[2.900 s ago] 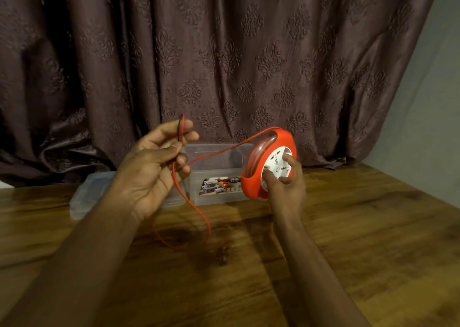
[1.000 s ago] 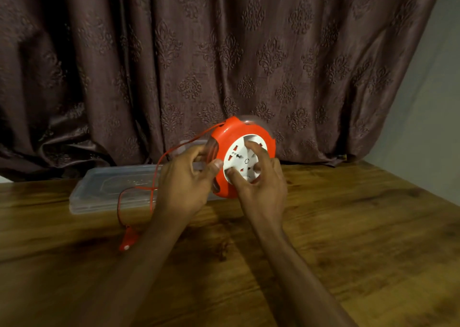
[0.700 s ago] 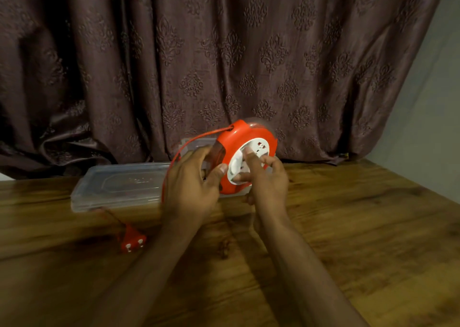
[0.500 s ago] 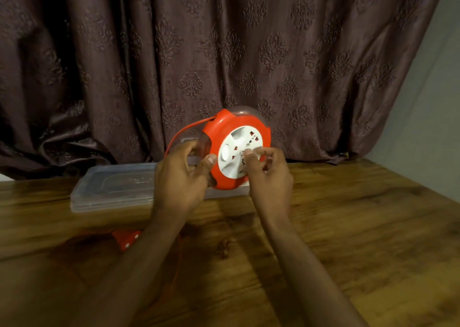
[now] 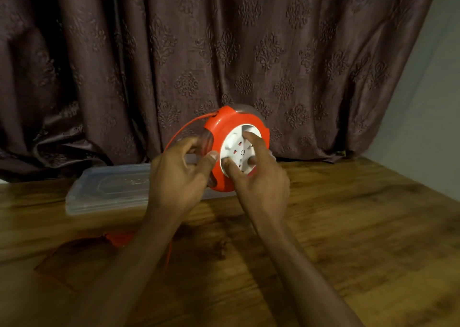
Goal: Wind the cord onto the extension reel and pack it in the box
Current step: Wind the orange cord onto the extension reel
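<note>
Now left hand (image 5: 178, 177) grips round glossy orange reel (image 5: 224, 130); right hand (image 5: 258, 179) fingers curled onto white socket disc (image 5: 239, 151).

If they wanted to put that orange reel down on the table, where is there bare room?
The widest bare wood lies right of the right hand, out to the table edge. It is crowded left: the clear lid by the curtain, the red plug nearer, both beside the left hand.

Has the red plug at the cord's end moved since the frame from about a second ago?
Yes. The red plug has slid right along the wooden table, from beyond the left forearm to partly under it, still near the clear plastic lid.
</note>
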